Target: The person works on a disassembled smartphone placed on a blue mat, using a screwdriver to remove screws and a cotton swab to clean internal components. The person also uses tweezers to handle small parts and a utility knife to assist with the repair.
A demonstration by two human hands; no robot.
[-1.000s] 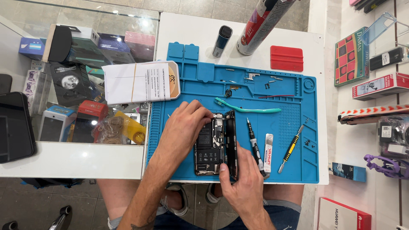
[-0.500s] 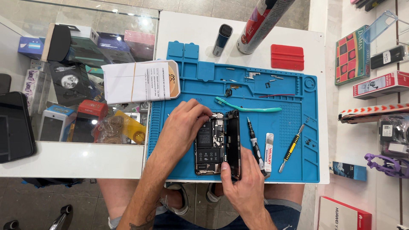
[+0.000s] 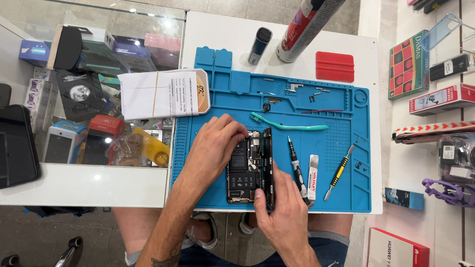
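Your right hand (image 3: 284, 212) clamps the lifted screen (image 3: 268, 165) edge-up; left hand (image 3: 215, 148) fingertips pinch inside the opened phone (image 3: 243, 168) on the blue mat (image 3: 213, 193). Just right: screwdriver (image 3: 297, 170). Beyond: toothbrush (image 3: 289, 126). Tilt screen too far & the flex cable prob. tears.

Illumination is bright, even, overhead. Ceiling-light glare spots appear on the glass counter (image 3: 99, 74) at 10 o'clock. Shadows are soft. Focus is sharp; edge distortion is slight.
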